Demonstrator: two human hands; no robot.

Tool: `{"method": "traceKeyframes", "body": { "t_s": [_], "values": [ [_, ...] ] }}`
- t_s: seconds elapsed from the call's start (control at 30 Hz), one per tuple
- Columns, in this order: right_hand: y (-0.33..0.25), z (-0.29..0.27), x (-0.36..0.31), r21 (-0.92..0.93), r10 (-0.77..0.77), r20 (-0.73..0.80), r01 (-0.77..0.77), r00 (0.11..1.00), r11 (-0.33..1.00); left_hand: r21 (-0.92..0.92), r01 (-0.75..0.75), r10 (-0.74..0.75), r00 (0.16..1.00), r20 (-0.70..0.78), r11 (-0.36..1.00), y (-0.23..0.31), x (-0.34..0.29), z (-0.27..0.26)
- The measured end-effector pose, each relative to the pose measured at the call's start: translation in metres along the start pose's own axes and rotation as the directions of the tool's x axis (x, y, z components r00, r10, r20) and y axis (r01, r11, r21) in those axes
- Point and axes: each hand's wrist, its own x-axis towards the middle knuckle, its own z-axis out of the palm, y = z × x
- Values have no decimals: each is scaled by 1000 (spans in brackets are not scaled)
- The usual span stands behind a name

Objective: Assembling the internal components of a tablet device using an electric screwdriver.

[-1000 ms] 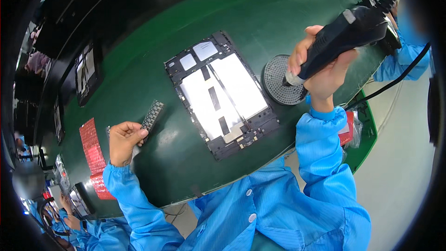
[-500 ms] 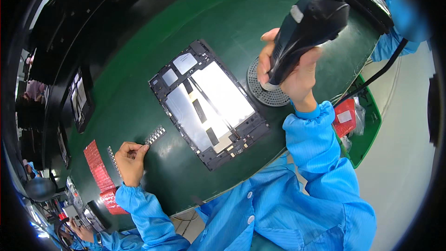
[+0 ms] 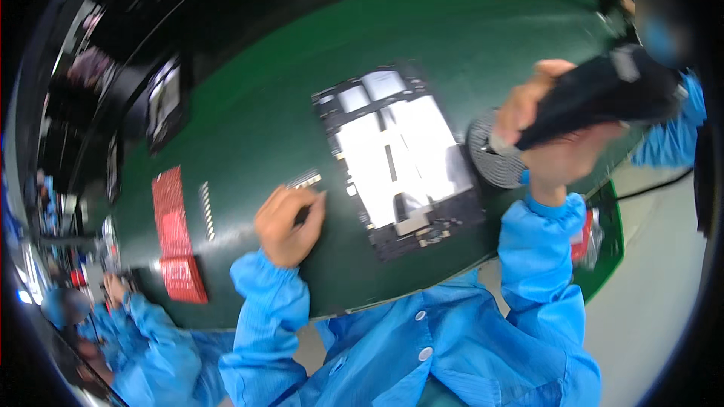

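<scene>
My left hand [image 3: 289, 224] hovers near the table, left of an opened tablet [image 3: 403, 162], thumb and forefinger curled together in a pinch. Whatever may be between the fingertips is too blurred to make out. Just beyond the knuckles lies a short strip of small light parts [image 3: 305, 179], partly hidden by this hand. The tablet shows silver battery panels in a dark frame. My right hand [image 3: 562, 136] is wrapped round a black handheld tool [image 3: 603, 94], smeared by motion, whose pale tip points down-left. Below it sits a round grey perforated disc [image 3: 494, 169].
Red bubble wrap [image 3: 172, 218] and a second strip of small parts [image 3: 207, 211] lie on the green table [image 3: 256, 105] to the left. A green bin [image 3: 607, 271] stands at the right edge. Other tablets [image 3: 166, 102] rest along the far side. Blue-sleeved co-workers [image 3: 151, 347] sit on both sides.
The whole view has shifted, so the table things appear farther right. My left hand has moved toward the tablet, and my right hand has swung the tool rightward, tilting it flatter.
</scene>
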Motion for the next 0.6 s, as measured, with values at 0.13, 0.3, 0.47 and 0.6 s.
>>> {"method": "traceKeyframes", "body": {
  "t_s": [0.13,0.3,0.47,0.6],
  "values": [
    [8,58,30,40,-1,255,-9,967,999,30,168,-165,982,-91,985,-27,11,8],
    [72,134,49,-129,157,300,-123,941,984,22,412,-391,879,-274,911,-60,10,-3],
    [101,142,47,-57,198,308,-190,931,980,39,302,-275,908,-316,952,-63,14,-5],
    [108,139,48,-164,246,337,-200,909,966,-23,251,-243,904,-353,968,-58,17,-7]
  ]
}}
